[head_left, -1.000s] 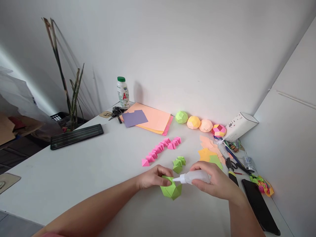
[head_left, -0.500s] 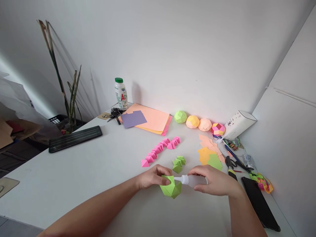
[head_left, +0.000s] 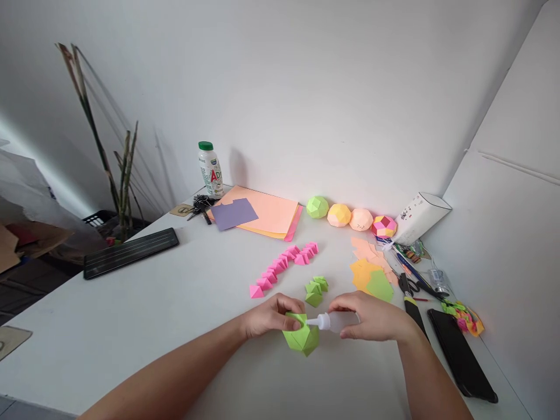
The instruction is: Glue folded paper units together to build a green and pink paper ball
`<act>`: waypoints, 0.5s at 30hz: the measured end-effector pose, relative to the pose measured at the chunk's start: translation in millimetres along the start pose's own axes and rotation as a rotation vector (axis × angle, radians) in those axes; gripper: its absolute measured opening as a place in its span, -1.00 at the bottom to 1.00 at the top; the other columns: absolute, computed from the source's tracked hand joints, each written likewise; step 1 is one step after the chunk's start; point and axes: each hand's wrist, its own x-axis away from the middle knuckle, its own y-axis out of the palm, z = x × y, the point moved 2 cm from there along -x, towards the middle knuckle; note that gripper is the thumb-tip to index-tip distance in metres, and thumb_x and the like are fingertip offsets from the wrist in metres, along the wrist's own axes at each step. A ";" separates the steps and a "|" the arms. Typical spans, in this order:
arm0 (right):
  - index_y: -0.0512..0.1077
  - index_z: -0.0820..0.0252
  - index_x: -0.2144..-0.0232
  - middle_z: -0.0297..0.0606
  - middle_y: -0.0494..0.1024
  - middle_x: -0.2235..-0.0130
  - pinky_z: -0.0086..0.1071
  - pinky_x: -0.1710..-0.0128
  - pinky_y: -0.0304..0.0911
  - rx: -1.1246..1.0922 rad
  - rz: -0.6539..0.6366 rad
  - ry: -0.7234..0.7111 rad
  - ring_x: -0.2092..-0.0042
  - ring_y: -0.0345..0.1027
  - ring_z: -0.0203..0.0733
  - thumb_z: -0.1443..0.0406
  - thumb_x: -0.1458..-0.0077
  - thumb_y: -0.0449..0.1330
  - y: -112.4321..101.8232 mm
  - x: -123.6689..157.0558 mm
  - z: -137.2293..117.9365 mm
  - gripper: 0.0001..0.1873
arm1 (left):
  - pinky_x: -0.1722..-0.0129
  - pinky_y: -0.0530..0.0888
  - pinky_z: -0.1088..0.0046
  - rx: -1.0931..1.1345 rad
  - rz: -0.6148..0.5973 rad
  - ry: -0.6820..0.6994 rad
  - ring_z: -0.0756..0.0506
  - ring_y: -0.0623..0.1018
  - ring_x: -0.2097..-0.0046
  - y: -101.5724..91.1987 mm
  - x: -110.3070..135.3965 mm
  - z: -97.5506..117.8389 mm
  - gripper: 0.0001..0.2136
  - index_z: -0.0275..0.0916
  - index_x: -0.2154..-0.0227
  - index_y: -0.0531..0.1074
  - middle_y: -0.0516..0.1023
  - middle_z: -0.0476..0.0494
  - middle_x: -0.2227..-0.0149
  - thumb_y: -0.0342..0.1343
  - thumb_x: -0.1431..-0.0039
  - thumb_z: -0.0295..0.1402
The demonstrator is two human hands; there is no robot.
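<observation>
Pinched between the thumb and fingers of my left hand [head_left: 276, 315] is a green faceted paper shape [head_left: 301, 339], partly built and open on its upper side. My right hand [head_left: 371, 316] grips a white glue bottle [head_left: 339, 321] lying sideways, its thin nozzle pointing left against the green paper edge. Just beyond my hands stand several small folded green paper pieces [head_left: 315, 291]. Farther off, a slanting row of folded pink paper pieces [head_left: 275, 267] runs across the table.
Along the wall sit a green paper ball [head_left: 317, 207], a yellow one [head_left: 339, 215], a peach one [head_left: 361, 219] and a multicoloured one [head_left: 384, 226]. Paper scraps [head_left: 370, 274], a cutter [head_left: 415, 315] and a black phone [head_left: 462, 354] lie right. Coloured sheets [head_left: 271, 211] and a bottle [head_left: 211, 169] are behind.
My right hand and the glue bottle have shifted slightly left, bringing the nozzle farther over the green paper shape. My left hand keeps its hold, and the view has turned a little.
</observation>
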 end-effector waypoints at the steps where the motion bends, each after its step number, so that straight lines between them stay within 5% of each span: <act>1: 0.46 0.06 0.22 -0.31 0.53 0.20 -0.35 0.25 0.24 -0.008 0.001 0.003 0.18 0.38 -0.09 0.29 0.11 0.27 0.9 -1.1 0.2 -0.69 | 0.44 0.27 0.48 0.000 0.000 0.001 0.01 0.36 0.42 -0.1 -0.2 -0.3 -0.84 -0.30 0.52 0.55 0.40 -0.03 0.45 0.32 0.15 -0.31; 15: 0.45 0.05 0.17 -0.30 0.52 0.18 -0.34 0.21 0.27 -0.073 0.058 -0.021 0.17 0.39 -0.10 0.28 0.07 0.25 1.1 -4.0 9.2 -0.68 | 0.39 0.30 0.48 -0.011 0.002 0.005 -0.02 0.38 0.38 -1.6 0.8 -2.7 -0.85 -0.30 0.52 0.55 0.41 -0.04 0.45 0.31 0.13 -0.31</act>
